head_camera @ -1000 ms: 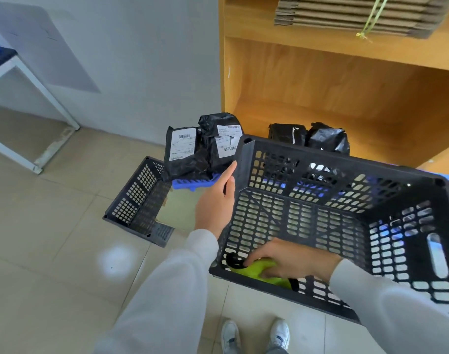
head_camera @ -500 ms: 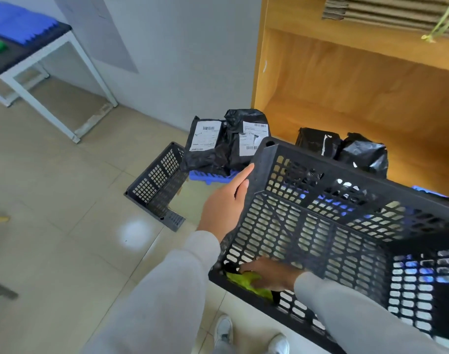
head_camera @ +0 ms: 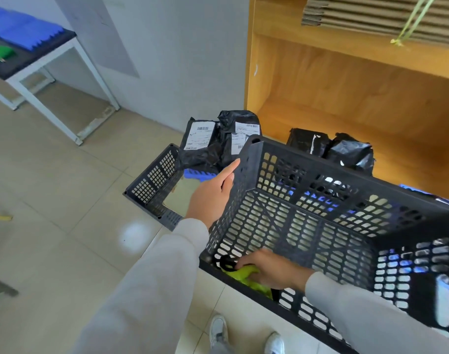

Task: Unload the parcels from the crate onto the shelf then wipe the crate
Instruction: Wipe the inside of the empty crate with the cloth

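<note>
The wooden shelf (head_camera: 358,118) fills the upper right of my view, and two black parcels (head_camera: 332,149) sit on its lowest board behind the crate. Two more labelled parcels (head_camera: 218,139) stand just left of the shelf's side panel, on a blue ridged piece over a second, smaller crate (head_camera: 154,185) on the tiled floor; I cannot tell whether they count as shelved.

The black crate (head_camera: 333,226) I am working on is held up and tilted toward me, and I see no parcels in it. My left hand (head_camera: 213,195) steadies its left wall from outside, fingers straight and pressed flat against the plastic near the corner. My right hand (head_camera: 269,269) is inside at the near left corner, fingers curled down onto a yellow-green cloth (head_camera: 246,274), pressing it into the base.

So I judge unloading done and wiping under way. The risk I see is the support: the left hand only pushes flat, with no grip, so hard scrubbing could twist the crate away or drop it on my shoes (head_camera: 246,335). The cloth could also snag in the slotted base.
</note>
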A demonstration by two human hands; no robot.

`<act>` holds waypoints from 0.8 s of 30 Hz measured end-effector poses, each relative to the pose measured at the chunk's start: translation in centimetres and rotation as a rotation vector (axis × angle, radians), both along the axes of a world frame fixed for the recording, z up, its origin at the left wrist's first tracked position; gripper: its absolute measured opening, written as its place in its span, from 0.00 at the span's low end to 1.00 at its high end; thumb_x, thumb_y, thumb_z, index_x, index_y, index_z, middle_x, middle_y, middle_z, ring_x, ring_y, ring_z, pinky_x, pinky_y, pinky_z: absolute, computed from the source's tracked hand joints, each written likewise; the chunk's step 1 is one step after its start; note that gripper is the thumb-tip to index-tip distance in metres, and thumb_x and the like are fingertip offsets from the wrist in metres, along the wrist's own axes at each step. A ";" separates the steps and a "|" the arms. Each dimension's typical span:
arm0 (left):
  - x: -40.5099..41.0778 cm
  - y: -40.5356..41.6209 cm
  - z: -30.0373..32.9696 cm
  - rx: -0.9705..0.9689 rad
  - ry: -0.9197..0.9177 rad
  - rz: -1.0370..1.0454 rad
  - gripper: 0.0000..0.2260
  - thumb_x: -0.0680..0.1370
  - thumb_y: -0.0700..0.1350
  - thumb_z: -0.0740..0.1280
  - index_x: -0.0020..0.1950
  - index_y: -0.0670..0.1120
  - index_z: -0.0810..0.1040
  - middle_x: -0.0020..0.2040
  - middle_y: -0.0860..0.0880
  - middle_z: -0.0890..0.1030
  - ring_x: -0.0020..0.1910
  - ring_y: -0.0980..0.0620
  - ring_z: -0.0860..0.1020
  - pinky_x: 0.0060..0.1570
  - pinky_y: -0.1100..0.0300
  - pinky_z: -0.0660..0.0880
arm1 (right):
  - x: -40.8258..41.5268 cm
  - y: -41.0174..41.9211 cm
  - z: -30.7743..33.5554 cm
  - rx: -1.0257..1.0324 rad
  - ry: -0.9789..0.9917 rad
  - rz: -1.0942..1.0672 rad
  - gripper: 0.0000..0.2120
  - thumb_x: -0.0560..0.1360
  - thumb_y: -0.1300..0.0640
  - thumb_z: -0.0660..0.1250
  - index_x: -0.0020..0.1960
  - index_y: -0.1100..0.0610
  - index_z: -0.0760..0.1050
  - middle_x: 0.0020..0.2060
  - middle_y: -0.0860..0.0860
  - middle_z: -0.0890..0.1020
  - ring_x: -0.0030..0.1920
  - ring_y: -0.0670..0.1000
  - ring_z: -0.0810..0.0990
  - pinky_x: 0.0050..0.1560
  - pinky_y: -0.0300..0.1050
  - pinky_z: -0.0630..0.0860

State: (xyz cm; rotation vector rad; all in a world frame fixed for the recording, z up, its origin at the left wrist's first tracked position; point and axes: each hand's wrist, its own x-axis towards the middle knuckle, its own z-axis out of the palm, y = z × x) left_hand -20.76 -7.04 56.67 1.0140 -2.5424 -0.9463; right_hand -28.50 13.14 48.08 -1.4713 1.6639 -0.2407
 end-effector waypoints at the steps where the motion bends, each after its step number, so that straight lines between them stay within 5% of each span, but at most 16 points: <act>1: 0.1 0.2 0.2 -0.018 -0.010 0.007 0.19 0.86 0.56 0.50 0.76 0.72 0.60 0.26 0.53 0.62 0.24 0.55 0.61 0.24 0.61 0.59 | 0.0 0.5 1.2 -0.024 0.004 -0.005 0.17 0.77 0.57 0.69 0.62 0.43 0.75 0.55 0.45 0.83 0.57 0.47 0.79 0.61 0.49 0.77; 15: 0.2 1.0 1.6 -0.089 -0.074 0.016 0.19 0.87 0.53 0.51 0.77 0.69 0.61 0.26 0.50 0.66 0.24 0.53 0.63 0.26 0.55 0.63 | 0.3 7.5 12.7 -0.306 -0.045 -0.135 0.14 0.75 0.61 0.67 0.57 0.47 0.81 0.50 0.41 0.82 0.48 0.34 0.76 0.50 0.27 0.68; 20: 0.3 0.8 1.4 -0.108 -0.069 0.018 0.19 0.87 0.53 0.51 0.76 0.70 0.61 0.26 0.50 0.66 0.23 0.54 0.62 0.25 0.56 0.62 | 0.1 5.9 10.3 -0.207 -0.006 -0.091 0.16 0.74 0.62 0.66 0.56 0.46 0.79 0.48 0.43 0.84 0.46 0.41 0.78 0.51 0.31 0.69; 24: 0.1 0.6 1.0 -0.109 -0.053 0.019 0.19 0.87 0.54 0.51 0.76 0.70 0.62 0.26 0.51 0.64 0.23 0.54 0.61 0.24 0.59 0.61 | 0.1 4.1 6.5 -0.091 0.061 -0.043 0.16 0.76 0.57 0.70 0.61 0.44 0.74 0.53 0.47 0.82 0.55 0.49 0.78 0.58 0.44 0.74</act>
